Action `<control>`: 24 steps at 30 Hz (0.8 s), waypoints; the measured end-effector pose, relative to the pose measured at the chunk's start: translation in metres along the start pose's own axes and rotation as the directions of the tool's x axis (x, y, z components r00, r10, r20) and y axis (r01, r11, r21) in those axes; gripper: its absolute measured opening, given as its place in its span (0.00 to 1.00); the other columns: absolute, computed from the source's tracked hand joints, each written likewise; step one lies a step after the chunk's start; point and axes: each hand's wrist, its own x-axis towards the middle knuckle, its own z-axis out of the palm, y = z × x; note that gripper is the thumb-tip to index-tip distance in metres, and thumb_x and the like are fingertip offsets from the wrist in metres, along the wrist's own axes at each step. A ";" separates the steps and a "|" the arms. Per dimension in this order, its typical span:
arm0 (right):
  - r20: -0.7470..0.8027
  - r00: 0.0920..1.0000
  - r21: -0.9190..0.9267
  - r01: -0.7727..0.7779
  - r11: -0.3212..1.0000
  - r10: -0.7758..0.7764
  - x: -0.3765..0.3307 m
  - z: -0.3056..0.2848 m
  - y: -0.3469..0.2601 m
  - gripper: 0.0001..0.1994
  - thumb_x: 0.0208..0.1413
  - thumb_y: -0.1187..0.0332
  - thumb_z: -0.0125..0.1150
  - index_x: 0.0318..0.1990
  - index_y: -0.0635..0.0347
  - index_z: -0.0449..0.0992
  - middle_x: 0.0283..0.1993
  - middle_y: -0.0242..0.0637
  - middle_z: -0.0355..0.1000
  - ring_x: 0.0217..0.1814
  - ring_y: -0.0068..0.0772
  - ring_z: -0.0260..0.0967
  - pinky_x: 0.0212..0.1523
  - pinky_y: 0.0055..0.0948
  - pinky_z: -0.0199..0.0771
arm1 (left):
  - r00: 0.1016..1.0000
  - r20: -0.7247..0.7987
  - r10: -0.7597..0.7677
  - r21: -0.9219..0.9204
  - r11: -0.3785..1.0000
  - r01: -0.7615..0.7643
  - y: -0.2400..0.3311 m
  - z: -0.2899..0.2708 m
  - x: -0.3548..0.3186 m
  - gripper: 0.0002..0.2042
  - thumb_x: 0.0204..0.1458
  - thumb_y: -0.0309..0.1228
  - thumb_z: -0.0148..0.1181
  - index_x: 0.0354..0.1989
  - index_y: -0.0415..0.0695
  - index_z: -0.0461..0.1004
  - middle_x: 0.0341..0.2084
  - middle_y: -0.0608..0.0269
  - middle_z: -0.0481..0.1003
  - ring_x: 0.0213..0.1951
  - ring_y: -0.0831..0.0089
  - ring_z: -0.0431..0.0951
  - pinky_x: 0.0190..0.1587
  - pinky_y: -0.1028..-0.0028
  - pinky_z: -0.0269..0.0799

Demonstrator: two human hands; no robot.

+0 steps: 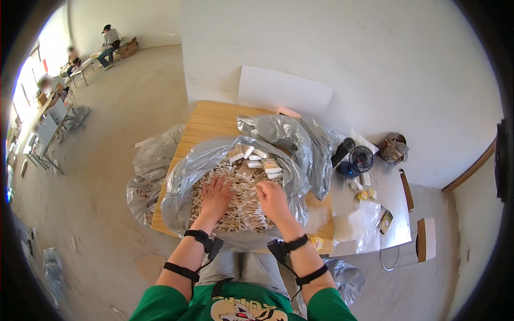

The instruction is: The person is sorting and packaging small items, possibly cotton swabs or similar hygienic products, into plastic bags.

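Silvery-grey plastic bag (179,187), white-and-tan swabs (249,208), honey-coloured wood-grain table (214,116), black fan (361,158) with apparently blue base (348,170), green shirt (230,291).

Workshop: bare floor (118,112), wooden worktable (211,119), bulk swabs (246,207), seated co-workers (112,38)

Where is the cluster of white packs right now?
In the head view, the cluster of white packs sits near the centre, inside the grey plastic bag, beyond the loose sticks and the right hand.
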 end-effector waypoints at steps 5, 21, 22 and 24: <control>0.336 0.914 -0.463 -0.048 0.885 0.225 0.038 0.066 -0.011 0.19 0.57 0.51 0.46 0.45 0.54 0.73 0.41 0.51 0.71 0.47 0.56 0.65 0.48 0.47 0.65 | 0.998 0.066 -0.014 -0.015 1.000 0.015 -0.012 0.007 -0.005 0.20 0.57 0.40 0.44 0.58 0.55 0.60 0.61 0.61 0.55 0.64 0.60 0.49 0.63 0.52 0.39; -0.189 0.911 0.126 -0.348 0.929 0.367 0.038 0.054 0.001 0.08 0.40 0.76 0.64 0.28 0.64 0.70 0.23 0.34 0.68 0.26 0.26 0.67 0.28 0.26 0.65 | 0.995 0.104 -0.001 -0.129 0.992 0.014 -0.017 -0.002 -0.004 0.27 0.53 0.52 0.43 0.59 0.53 0.61 0.64 0.58 0.51 0.66 0.59 0.44 0.64 0.51 0.34; -0.142 0.897 0.177 -0.393 0.903 0.418 0.035 0.048 0.002 0.15 0.38 0.80 0.64 0.36 0.62 0.69 0.30 0.33 0.69 0.31 0.23 0.68 0.32 0.23 0.66 | 0.989 0.144 0.015 -0.163 0.987 0.009 -0.018 -0.006 -0.004 0.28 0.52 0.53 0.43 0.59 0.53 0.60 0.64 0.58 0.50 0.66 0.59 0.43 0.64 0.51 0.34; -0.087 0.902 0.398 -0.358 0.844 0.423 0.023 0.035 -0.007 0.15 0.39 0.81 0.63 0.37 0.62 0.68 0.32 0.33 0.70 0.33 0.23 0.68 0.34 0.22 0.67 | 0.983 0.183 0.014 -0.267 0.963 0.036 -0.015 -0.015 -0.004 0.28 0.52 0.52 0.46 0.58 0.48 0.62 0.63 0.58 0.52 0.66 0.60 0.43 0.65 0.53 0.32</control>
